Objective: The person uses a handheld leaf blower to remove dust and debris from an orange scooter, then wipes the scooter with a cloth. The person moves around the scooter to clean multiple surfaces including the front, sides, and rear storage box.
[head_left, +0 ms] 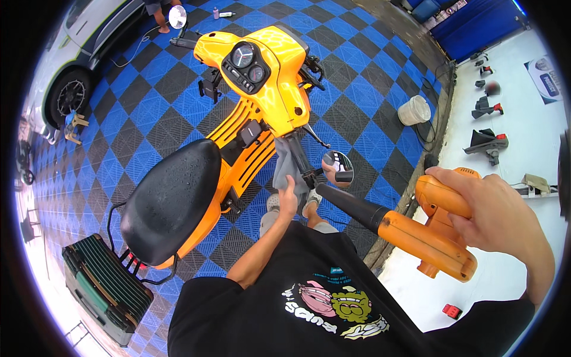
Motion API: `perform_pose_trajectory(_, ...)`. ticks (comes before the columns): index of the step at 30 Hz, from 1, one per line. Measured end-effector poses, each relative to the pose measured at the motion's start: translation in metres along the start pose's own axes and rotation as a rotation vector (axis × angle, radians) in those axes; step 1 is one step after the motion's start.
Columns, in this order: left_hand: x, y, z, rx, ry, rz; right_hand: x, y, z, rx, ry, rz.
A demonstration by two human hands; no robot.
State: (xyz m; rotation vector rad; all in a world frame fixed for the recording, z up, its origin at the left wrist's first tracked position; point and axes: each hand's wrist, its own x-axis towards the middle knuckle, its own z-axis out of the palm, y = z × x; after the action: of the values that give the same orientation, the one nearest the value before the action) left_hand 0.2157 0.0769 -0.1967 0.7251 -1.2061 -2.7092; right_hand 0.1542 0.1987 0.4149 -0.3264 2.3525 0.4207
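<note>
A yellow scooter (279,77) with a round-dial dashboard (243,62) stands in front of me. My right hand (493,208) is closed round the handle of an orange blower (425,241). The blower's black nozzle (351,206) points left, its tip close to the end of the scooter's black handlebar grip (299,157). At that grip, my left hand (289,199) holds a grey cloth (286,166), which hangs beside the bar and partly hides my fingers. The round mirror (338,167) is just above the nozzle. Water drops dot the black seat (172,196).
A ridged green-and-black case (107,285) is behind the seat. To the right stand a white bucket (414,111) and a white wall (470,143) with tools mounted on it. A parked car (71,65) and another person's legs (159,16) appear at far left. Blue-and-black tiles (363,77) cover the floor.
</note>
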Motion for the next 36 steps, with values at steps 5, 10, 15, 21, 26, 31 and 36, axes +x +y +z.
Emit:
perform_pose_trajectory(5, 0.013, 0.006, 0.008, -0.136, 0.087, -0.017, -0.007, 0.015, 0.017, -0.029, 0.066, 0.038)
perform_pose_trajectory(10, 0.040, 0.021, -0.003, -0.178, 0.116, 0.055, -0.020, 0.052, 0.029, 0.196, 0.017, 0.168)
perform_pose_trajectory(15, 0.060, 0.045, -0.009, -0.257, 0.035, -0.191, -0.010, 0.107, 0.075, 0.296, 0.063, 0.173)
perform_pose_trajectory(21, 0.093, 0.057, 0.017, -0.312, 0.009, -0.280, 0.064, 0.164, 0.150, 0.503, 0.281, 0.064)
perform_pose_trajectory(26, 0.127, 0.063, 0.021, -0.264, -0.067, -0.166, 0.158, 0.175, 0.196, 0.665, 0.414, -0.036)
perform_pose_trajectory(31, 0.143, 0.056, 0.027, -0.227, 0.253, -0.086, 0.241, 0.169, 0.212, 0.814, 0.385, -0.035)
perform_pose_trajectory(36, 0.129, 0.040, -0.002, -0.123, 0.280, 0.012, 0.307, 0.169, 0.224, 1.070, 0.338, -0.039)
